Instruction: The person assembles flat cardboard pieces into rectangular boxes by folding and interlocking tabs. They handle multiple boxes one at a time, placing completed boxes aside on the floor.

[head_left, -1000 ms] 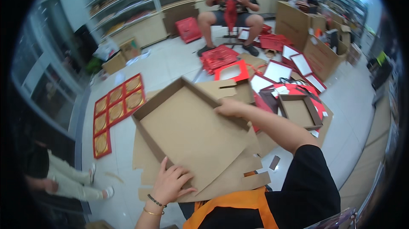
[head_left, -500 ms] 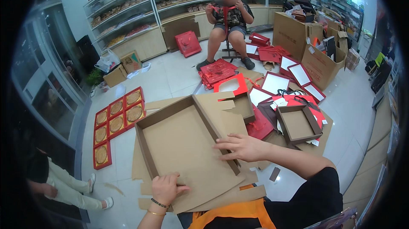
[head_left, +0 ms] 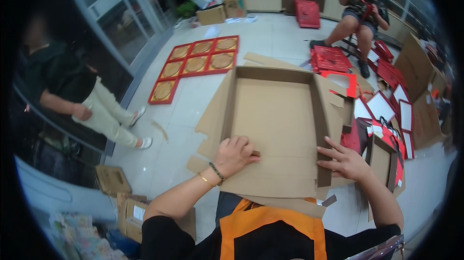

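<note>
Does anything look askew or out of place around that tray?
Yes. The brown tray's near side lies flat while its other three sides stand. White-lined red lids lie jumbled at right, unlike the neatly lined-up red boxes. A stray tan strip lies on the floor.

The hands (head_left: pixel 234 156) (head_left: pixel 348 162) partly hide the cardboard box (head_left: pixel 275 120).

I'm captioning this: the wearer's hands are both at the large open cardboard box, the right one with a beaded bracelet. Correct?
Not quite: the head view shows the beaded bracelet at the wrist of the left hand, not the right hand. Both are indeed at the large open cardboard box.
</note>
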